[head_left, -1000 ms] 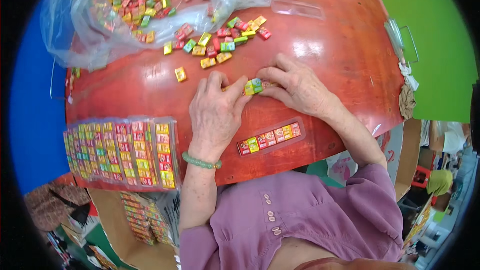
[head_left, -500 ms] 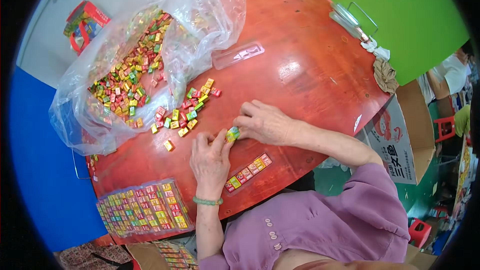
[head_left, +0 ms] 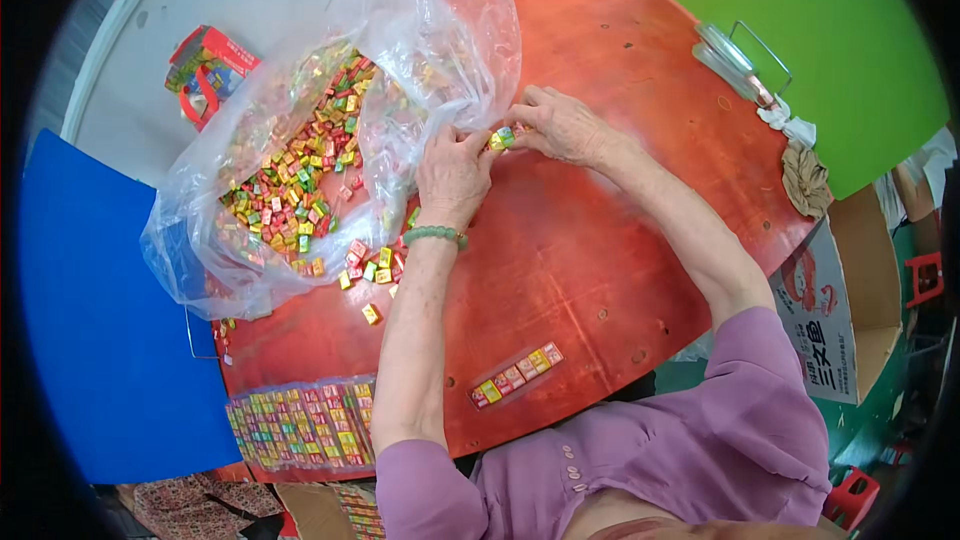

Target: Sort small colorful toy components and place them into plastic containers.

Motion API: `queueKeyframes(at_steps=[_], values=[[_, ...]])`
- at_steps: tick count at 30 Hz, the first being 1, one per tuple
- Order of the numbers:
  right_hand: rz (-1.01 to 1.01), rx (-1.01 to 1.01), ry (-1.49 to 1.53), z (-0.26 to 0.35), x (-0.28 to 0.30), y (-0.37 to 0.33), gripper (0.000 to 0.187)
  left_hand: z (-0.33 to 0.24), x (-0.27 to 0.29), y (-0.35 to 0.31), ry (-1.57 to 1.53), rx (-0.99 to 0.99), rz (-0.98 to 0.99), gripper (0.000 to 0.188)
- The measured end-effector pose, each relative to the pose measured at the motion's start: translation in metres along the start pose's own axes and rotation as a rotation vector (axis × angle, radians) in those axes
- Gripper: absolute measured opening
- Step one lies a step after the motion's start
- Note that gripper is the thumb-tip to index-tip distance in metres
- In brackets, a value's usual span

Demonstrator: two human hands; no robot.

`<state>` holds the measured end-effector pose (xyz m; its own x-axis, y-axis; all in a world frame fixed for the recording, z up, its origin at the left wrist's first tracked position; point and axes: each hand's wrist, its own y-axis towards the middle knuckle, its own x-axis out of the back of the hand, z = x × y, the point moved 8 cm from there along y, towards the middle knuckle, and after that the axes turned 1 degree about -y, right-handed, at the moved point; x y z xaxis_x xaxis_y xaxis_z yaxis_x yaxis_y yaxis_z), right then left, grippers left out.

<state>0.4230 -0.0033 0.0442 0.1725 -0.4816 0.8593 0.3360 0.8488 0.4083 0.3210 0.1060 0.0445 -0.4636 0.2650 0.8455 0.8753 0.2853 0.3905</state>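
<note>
My left hand (head_left: 453, 176), below a green bead bracelet (head_left: 435, 236), and my right hand (head_left: 568, 126) meet beside the plastic bag. Both sets of fingers pinch a short row of small colourful boxes (head_left: 501, 139), green and yellow at the visible part. The clear tray that lay there is mostly hidden by my hands. A clear tray filled with a row of red and yellow boxes (head_left: 517, 376) lies near the table's front edge. Under and beside my left forearm are loose small boxes (head_left: 372, 266); one yellow box (head_left: 372, 314) sits apart.
A big clear bag (head_left: 185, 250) of small boxes (head_left: 310, 175) spreads over the far left. Filled trays (head_left: 300, 425) lie side by side at the front left. Blue (head_left: 90, 340) and green (head_left: 800, 50) panels flank the red table (head_left: 640, 240). A cardboard box (head_left: 830, 330) stands at the right.
Both hands have moved away from me, toward the bag, carrying the small boxes up to where the clear tray lay. The view has shifted slightly.
</note>
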Motion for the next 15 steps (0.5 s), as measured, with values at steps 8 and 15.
queueKeyframes(at_steps=[8,15], values=[[0.119,-0.047,0.013,-0.021,-0.025,-0.004,0.027,0.014,-0.025,0.004,0.028,-0.012,0.076,0.027],[0.021,-0.114,0.022,-0.028,-0.019,-0.013,0.033,0.022,-0.022,0.006,-0.079,0.008,0.078,0.036]])
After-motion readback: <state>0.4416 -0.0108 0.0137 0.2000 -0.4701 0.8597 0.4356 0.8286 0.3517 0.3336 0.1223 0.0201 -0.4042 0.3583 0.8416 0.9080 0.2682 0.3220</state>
